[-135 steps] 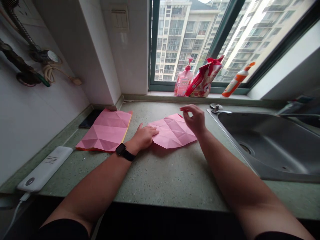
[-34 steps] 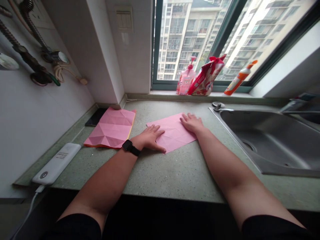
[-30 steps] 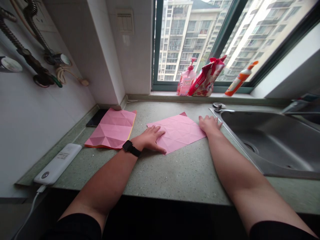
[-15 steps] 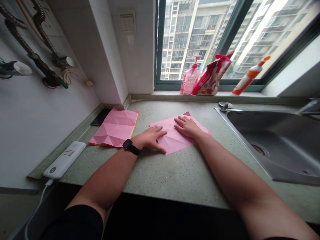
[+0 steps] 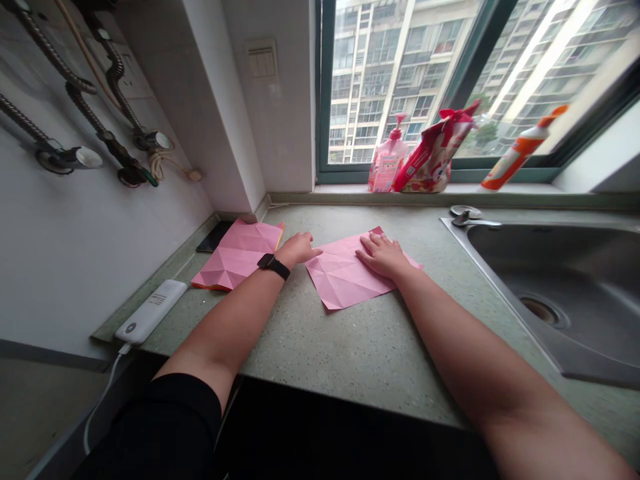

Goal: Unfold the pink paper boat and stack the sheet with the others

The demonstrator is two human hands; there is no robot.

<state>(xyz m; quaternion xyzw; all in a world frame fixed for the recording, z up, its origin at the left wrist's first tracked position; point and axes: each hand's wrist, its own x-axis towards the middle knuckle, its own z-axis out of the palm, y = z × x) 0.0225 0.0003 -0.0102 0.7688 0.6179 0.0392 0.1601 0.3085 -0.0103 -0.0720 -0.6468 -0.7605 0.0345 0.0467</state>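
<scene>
A creased pink sheet of paper (image 5: 345,273) lies on the counter, with a darker pink patch at its far corner. My right hand (image 5: 384,257) rests on its right part, fingers spread and flat. At the sheet's left edge is my left hand (image 5: 299,249), thumb stretched toward the paper and fingers apart; whether it touches is unclear. It holds nothing that I can see. Left of that hand sits a stack of creased pink paper (image 5: 240,253), with orange and yellow edges showing beneath. A black watch (image 5: 273,264) is on my left wrist.
A white power bank (image 5: 151,311) with a cable lies at the counter's left edge. A dark flat object (image 5: 214,237) is partly under the stack. At right is a steel sink (image 5: 590,293). A pump bottle (image 5: 387,163), a red bag (image 5: 433,153) and an orange-white bottle (image 5: 520,153) stand on the sill.
My left hand has lifted off the near left part of the sheet and moved back and left to its edge. My right hand stays on the paper. The view has shifted slightly.
</scene>
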